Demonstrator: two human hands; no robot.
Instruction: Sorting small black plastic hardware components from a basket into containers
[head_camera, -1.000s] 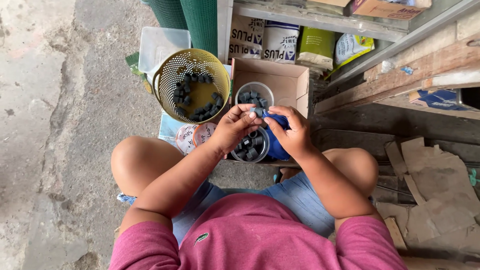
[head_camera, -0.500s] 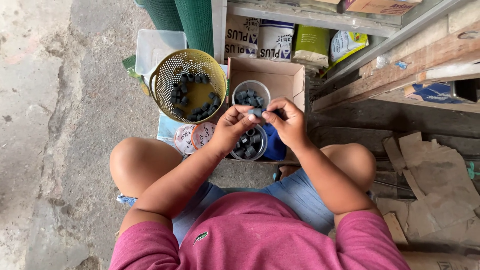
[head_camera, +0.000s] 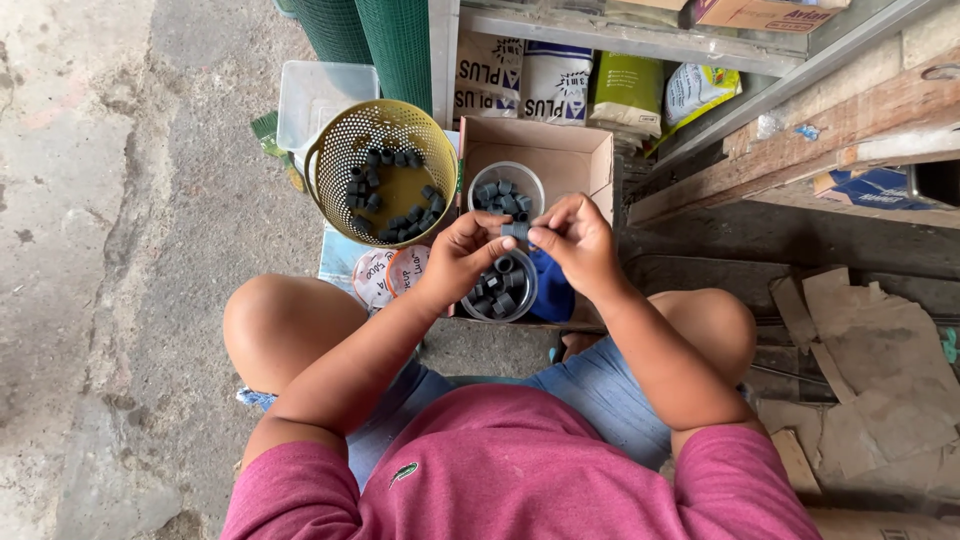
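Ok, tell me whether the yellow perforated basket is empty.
No, the yellow basket holds a scatter of small dark grey fittings on its bottom.

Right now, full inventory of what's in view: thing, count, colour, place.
small cylindrical parts: many, dark grey, spread across the basket and both cups
held part: one, dark grey, between the fingertips of both hands
perforated basket: one, yellow, on the ground at left
cardboard box: one, brown, open, ahead of the hands
clear cups: two, one in the box, one under the hands
plastic tub: one, clear, behind the basket
bags: several, white, green and yellow, on the shelf
mesh roll: green, top centre
cardboard scraps: brown, at right
left hand: pinch grip on the held part
right hand: pinch grip on the held part
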